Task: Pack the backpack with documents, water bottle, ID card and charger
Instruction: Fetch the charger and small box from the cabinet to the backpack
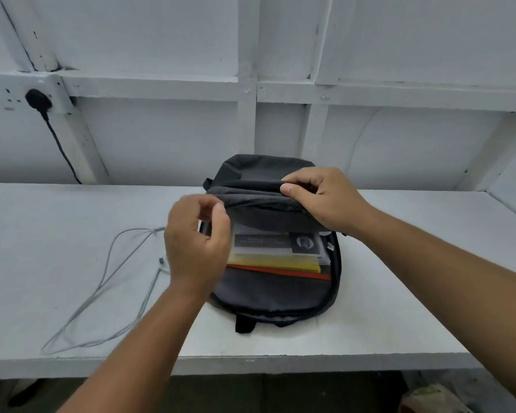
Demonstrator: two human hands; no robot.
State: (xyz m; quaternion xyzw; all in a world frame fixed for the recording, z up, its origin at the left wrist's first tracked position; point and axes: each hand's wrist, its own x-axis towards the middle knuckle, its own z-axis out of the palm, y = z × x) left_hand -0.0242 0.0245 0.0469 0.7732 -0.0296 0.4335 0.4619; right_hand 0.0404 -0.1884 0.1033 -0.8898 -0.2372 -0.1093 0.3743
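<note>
The cable (108, 281) lies loose on the table (399, 278), unpacked. The left hand (195, 248) pinches the flap (259, 201) over the open backpack (268, 296), documents (280, 254) inside; the right hand (325, 198) pinches it too. Hold it wide for the cable.

Surface: white flat-topped table (399, 308). On it: dark grey fabric backpack (274, 296), open, centre; loose grey charger cable (106, 263) to its left.

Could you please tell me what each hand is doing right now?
Left hand: curled at backpack flap, grip unclear.
Right hand: pinches the backpack flap.
</note>
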